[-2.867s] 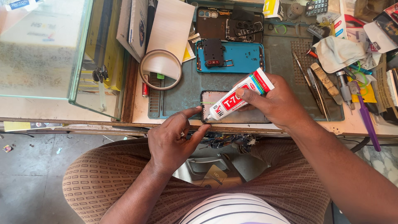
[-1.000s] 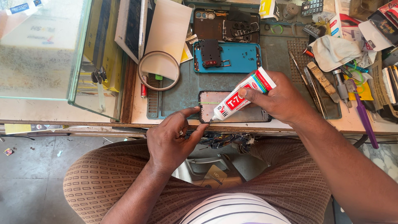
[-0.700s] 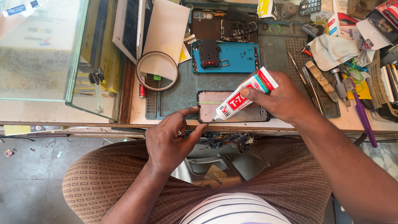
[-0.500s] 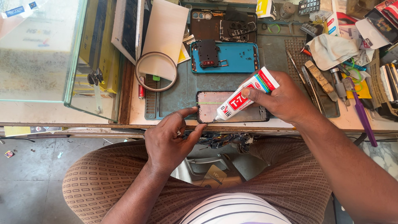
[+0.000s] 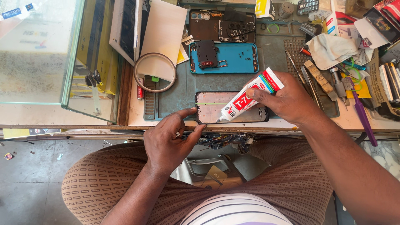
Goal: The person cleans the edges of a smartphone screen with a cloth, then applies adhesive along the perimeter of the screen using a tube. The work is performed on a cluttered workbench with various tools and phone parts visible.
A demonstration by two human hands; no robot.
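One glue tube (image 5: 249,97), white with red and green bands near the cap end, is gripped in the right hand (image 5: 289,100), fingers wrapped around its upper half, and it's tilted so the thin nozzle is touching the lower edge of one phone frame (image 5: 231,107) that's laid flat near the front edge of the grey-green work mat (image 5: 175,96). The left hand (image 5: 173,139) isn't holding anything; its fingers are loosely spread, with the index fingertip pressed on the frame's left end and the thumb set against its lower left corner. Just behind the frame on the same mat, one blue phone back (image 5: 225,58) can be seen with a small black board sitting on it, and one darker opened phone (image 5: 221,25) is parked further back. One round ring (image 5: 154,72) is lying at the mat's left side, partly over one white sheet (image 5: 163,35). Off to the right, one crumpled cloth (image 5: 331,50) is dumped among a pile of hand tools, too jumbled to be counted properly, though one purple-handled tool (image 5: 361,112) is easy to pick out. One glass case (image 5: 46,52) is set on the left of the bench. Two knees in brown checked trousers (image 5: 104,183) are visible below the bench edge
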